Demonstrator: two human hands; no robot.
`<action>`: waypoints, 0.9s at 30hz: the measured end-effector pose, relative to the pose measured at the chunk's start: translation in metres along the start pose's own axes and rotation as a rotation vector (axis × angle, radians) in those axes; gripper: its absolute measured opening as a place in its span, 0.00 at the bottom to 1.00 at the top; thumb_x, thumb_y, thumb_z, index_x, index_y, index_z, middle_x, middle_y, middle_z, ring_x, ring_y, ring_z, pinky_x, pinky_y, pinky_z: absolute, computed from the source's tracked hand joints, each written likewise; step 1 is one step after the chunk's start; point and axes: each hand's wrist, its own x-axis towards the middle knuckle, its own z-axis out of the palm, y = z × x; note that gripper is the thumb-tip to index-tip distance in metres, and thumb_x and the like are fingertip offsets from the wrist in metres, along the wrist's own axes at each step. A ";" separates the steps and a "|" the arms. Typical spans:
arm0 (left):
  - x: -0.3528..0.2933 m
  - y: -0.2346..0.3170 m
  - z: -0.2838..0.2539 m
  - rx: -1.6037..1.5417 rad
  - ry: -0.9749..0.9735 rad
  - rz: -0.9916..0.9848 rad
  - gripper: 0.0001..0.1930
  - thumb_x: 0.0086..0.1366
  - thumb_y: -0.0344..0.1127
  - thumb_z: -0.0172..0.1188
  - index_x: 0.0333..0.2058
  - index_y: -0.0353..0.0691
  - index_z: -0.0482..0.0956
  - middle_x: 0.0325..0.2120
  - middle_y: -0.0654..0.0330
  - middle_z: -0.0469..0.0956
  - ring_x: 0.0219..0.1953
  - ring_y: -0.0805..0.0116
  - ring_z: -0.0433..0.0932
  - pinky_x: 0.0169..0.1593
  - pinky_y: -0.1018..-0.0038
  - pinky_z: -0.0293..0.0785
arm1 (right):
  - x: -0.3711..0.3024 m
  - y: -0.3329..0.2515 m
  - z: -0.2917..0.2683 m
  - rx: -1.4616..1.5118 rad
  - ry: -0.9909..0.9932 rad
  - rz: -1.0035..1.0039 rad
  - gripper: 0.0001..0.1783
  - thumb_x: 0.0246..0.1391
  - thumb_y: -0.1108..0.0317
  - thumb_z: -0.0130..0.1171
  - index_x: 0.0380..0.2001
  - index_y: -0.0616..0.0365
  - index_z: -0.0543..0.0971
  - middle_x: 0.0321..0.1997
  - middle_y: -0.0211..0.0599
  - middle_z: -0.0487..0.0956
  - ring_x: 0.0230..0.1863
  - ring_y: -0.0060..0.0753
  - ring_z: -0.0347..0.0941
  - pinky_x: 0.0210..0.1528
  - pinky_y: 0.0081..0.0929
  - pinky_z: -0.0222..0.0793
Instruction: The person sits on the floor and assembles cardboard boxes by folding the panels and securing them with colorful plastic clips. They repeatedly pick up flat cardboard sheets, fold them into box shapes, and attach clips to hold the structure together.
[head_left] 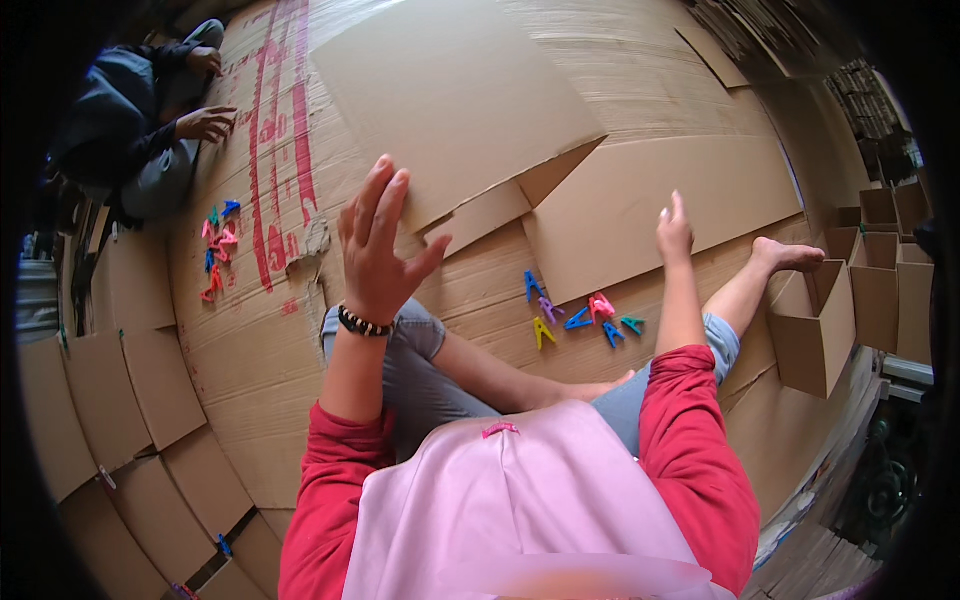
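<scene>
We see our legs folded on the cardboard floor, and just beyond the knees a small heap of coloured clips (583, 316) — blue, pink, yellow, green. Left of the clips our left hand (378, 250) is raised with fingers spread wide, holding nothing. Right of the clips our right hand (675, 232) touches the edge of a flat cardboard sheet (660, 205), fingers together — gripping nothing. Far left of the clips another person's hand (205, 124) rests on the floor.
</scene>
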 end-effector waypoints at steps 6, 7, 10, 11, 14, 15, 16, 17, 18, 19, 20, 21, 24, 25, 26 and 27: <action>-0.009 -0.003 0.037 -0.011 0.236 -0.010 0.31 0.51 0.30 0.61 0.55 0.39 0.61 0.59 0.43 0.62 0.58 0.47 0.63 0.59 0.57 0.57 | -0.074 -0.002 0.055 -0.503 -0.346 -0.215 0.30 0.62 0.62 0.44 0.66 0.55 0.56 0.72 0.43 0.51 0.73 0.44 0.44 0.69 0.55 0.41; -0.010 -0.005 0.039 -0.022 0.259 0.013 0.29 0.53 0.29 0.57 0.55 0.37 0.61 0.58 0.41 0.63 0.58 0.46 0.62 0.58 0.58 0.56 | -0.091 -0.019 0.055 -0.451 -0.353 -0.339 0.28 0.61 0.64 0.44 0.64 0.55 0.60 0.71 0.44 0.54 0.72 0.45 0.47 0.69 0.51 0.44; -0.011 -0.009 0.044 -0.041 0.320 0.031 0.28 0.54 0.30 0.56 0.55 0.36 0.60 0.57 0.40 0.63 0.59 0.47 0.62 0.58 0.58 0.55 | -0.121 -0.071 0.037 -0.228 -0.502 -0.604 0.21 0.59 0.66 0.49 0.56 0.55 0.69 0.64 0.48 0.64 0.65 0.47 0.60 0.62 0.42 0.58; -0.010 -0.009 0.046 -0.023 0.343 0.026 0.28 0.55 0.31 0.54 0.55 0.36 0.60 0.56 0.41 0.64 0.58 0.47 0.62 0.58 0.56 0.54 | -0.125 -0.086 0.031 -0.143 -0.569 -0.684 0.20 0.58 0.66 0.51 0.53 0.54 0.71 0.61 0.49 0.68 0.62 0.47 0.65 0.58 0.39 0.63; -0.011 0.001 0.052 0.014 0.460 -0.053 0.27 0.57 0.32 0.52 0.56 0.36 0.59 0.57 0.41 0.63 0.58 0.46 0.62 0.58 0.56 0.54 | -0.131 -0.109 0.015 0.029 -0.904 -0.036 0.13 0.55 0.65 0.55 0.43 0.56 0.76 0.49 0.49 0.75 0.47 0.44 0.74 0.45 0.35 0.69; -0.012 0.009 0.056 0.018 0.507 -0.102 0.26 0.60 0.34 0.52 0.56 0.36 0.58 0.57 0.41 0.62 0.58 0.46 0.62 0.59 0.54 0.54 | -0.133 -0.109 0.014 0.148 -0.753 -0.054 0.11 0.55 0.62 0.57 0.36 0.57 0.77 0.42 0.47 0.77 0.40 0.39 0.74 0.39 0.31 0.68; -0.011 0.014 0.059 0.103 0.496 -0.066 0.26 0.61 0.36 0.53 0.56 0.35 0.59 0.58 0.41 0.61 0.59 0.45 0.60 0.59 0.53 0.53 | -0.132 -0.107 0.015 0.178 -0.685 -0.054 0.10 0.56 0.62 0.57 0.34 0.58 0.78 0.40 0.46 0.76 0.39 0.39 0.73 0.39 0.30 0.68; -0.009 0.020 0.062 0.118 0.486 -0.041 0.30 0.56 0.37 0.58 0.56 0.35 0.59 0.58 0.41 0.61 0.60 0.45 0.60 0.57 0.53 0.54 | -0.133 -0.103 0.018 0.209 -0.623 -0.055 0.10 0.56 0.62 0.56 0.32 0.58 0.78 0.39 0.45 0.76 0.39 0.38 0.73 0.39 0.30 0.68; -0.008 0.025 0.062 0.112 0.384 -0.091 0.32 0.53 0.38 0.60 0.56 0.37 0.61 0.58 0.44 0.62 0.58 0.47 0.61 0.56 0.54 0.55 | -0.132 -0.097 0.023 0.238 -0.563 -0.056 0.10 0.57 0.63 0.56 0.30 0.59 0.78 0.37 0.44 0.76 0.39 0.37 0.73 0.40 0.29 0.68; -0.007 0.029 0.062 0.117 0.307 -0.089 0.34 0.49 0.39 0.63 0.56 0.39 0.62 0.59 0.47 0.62 0.57 0.49 0.62 0.55 0.55 0.56 | -0.133 -0.090 0.028 0.250 -0.500 -0.153 0.10 0.57 0.63 0.56 0.30 0.58 0.79 0.36 0.43 0.75 0.39 0.36 0.72 0.40 0.29 0.68; -0.005 0.030 0.059 0.122 0.249 -0.119 0.35 0.47 0.40 0.64 0.56 0.41 0.63 0.59 0.50 0.62 0.55 0.51 0.63 0.55 0.56 0.57 | -0.132 -0.083 0.032 0.264 -0.426 -0.250 0.10 0.58 0.63 0.56 0.31 0.58 0.79 0.35 0.42 0.75 0.40 0.35 0.72 0.40 0.29 0.68; -0.002 0.030 0.056 0.124 0.212 -0.116 0.36 0.45 0.40 0.65 0.55 0.43 0.64 0.59 0.52 0.63 0.53 0.52 0.64 0.55 0.57 0.57 | -0.130 -0.075 0.036 0.279 -0.345 -0.344 0.10 0.58 0.64 0.55 0.31 0.58 0.80 0.34 0.41 0.74 0.40 0.34 0.71 0.41 0.29 0.68; 0.004 0.025 0.041 0.087 0.127 -0.074 0.37 0.45 0.40 0.67 0.57 0.45 0.65 0.60 0.54 0.62 0.54 0.55 0.64 0.56 0.59 0.56 | -0.131 -0.059 0.039 0.399 -0.318 -0.259 0.10 0.59 0.64 0.55 0.35 0.58 0.81 0.35 0.38 0.75 0.43 0.32 0.71 0.43 0.30 0.68; 0.005 0.024 0.036 0.065 0.096 -0.060 0.38 0.45 0.39 0.68 0.57 0.45 0.65 0.61 0.54 0.61 0.55 0.56 0.64 0.56 0.60 0.56 | -0.130 -0.057 0.037 0.152 -0.193 -0.471 0.11 0.58 0.64 0.57 0.38 0.58 0.82 0.35 0.37 0.76 0.40 0.31 0.73 0.42 0.28 0.70; 0.004 0.024 0.033 0.033 0.082 -0.040 0.38 0.46 0.39 0.69 0.58 0.45 0.65 0.61 0.54 0.61 0.56 0.57 0.64 0.57 0.61 0.55 | -0.132 -0.056 0.037 0.200 -0.251 -0.372 0.11 0.57 0.64 0.59 0.39 0.59 0.82 0.35 0.37 0.77 0.38 0.32 0.74 0.41 0.28 0.71; 0.003 0.024 0.030 0.029 0.059 -0.058 0.38 0.46 0.38 0.69 0.58 0.46 0.66 0.61 0.55 0.61 0.56 0.57 0.64 0.57 0.61 0.55 | -0.132 -0.056 0.034 0.243 -0.307 -0.273 0.11 0.56 0.65 0.60 0.39 0.59 0.81 0.35 0.37 0.77 0.37 0.33 0.75 0.40 0.29 0.71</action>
